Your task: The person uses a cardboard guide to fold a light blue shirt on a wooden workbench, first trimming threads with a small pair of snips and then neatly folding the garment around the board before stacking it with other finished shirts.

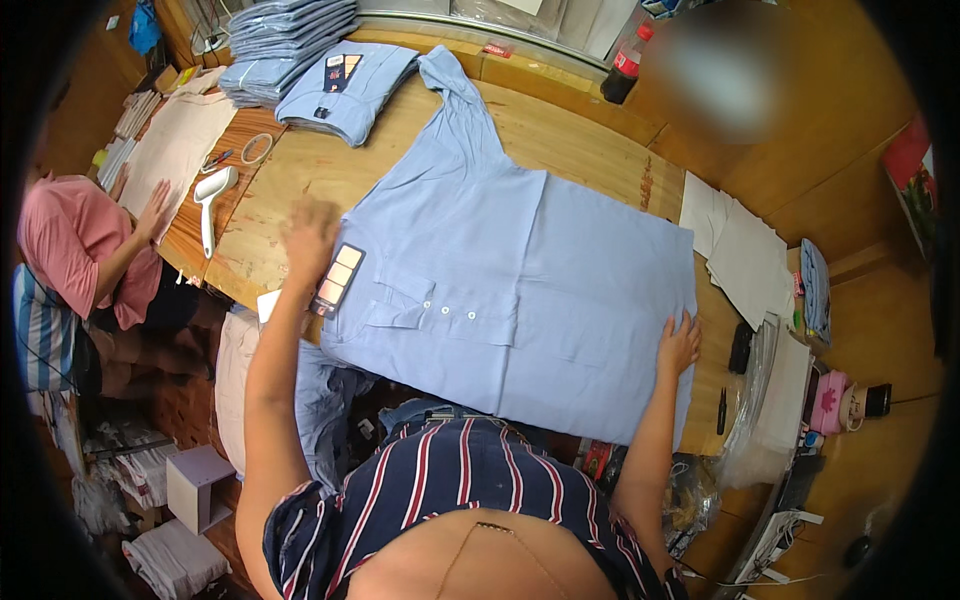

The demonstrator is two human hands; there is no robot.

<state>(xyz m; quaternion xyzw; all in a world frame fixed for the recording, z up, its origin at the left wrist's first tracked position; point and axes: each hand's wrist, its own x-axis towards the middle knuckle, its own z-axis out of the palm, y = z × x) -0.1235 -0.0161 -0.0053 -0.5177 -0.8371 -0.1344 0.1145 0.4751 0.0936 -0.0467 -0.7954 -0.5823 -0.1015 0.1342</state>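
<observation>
A light blue buttoned shirt lies spread across the wooden table, its collar end to the left and one sleeve stretched toward the back. A dark hang tag with pale panels rests at the collar, near a short button placket. My left hand is at the table beside the collar, its fingers smeared by motion; I see nothing in it. Flat on the fabric near the hem at the right, my right hand has its fingers stretched out.
Folded blue shirts are stacked at the back left, with one tagged folded shirt beside them. A white lint roller and tape ring lie left. A co-worker's hand rests on pale fabric. A bottle stands behind.
</observation>
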